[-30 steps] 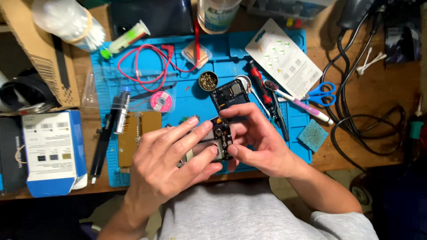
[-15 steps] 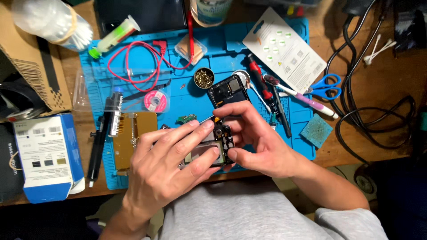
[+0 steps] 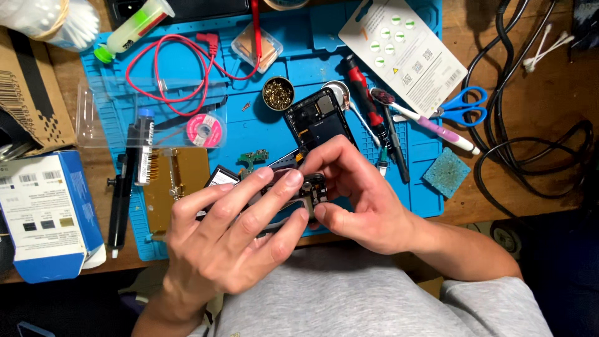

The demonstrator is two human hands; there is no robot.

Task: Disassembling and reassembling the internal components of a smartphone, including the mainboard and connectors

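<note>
**Both hands on phone board over mat**

Left hand and right hand both pinch a small dark circuit board, held just above the near edge of the blue mat. Fingers cover most of it. Opened phone lies just behind the hands, brass wool tin beside it, red screwdriver to its right.

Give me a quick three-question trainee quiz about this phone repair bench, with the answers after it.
1. True or false: both hands hold the dark phone part.
2. What lies nearest the blue sponge? A scissors, B cotton swabs, C red wire.
3. What colour is the work mat?

Key: 1 true, the left hand and right hand both grip it. 2 A. 3 blue.
</note>
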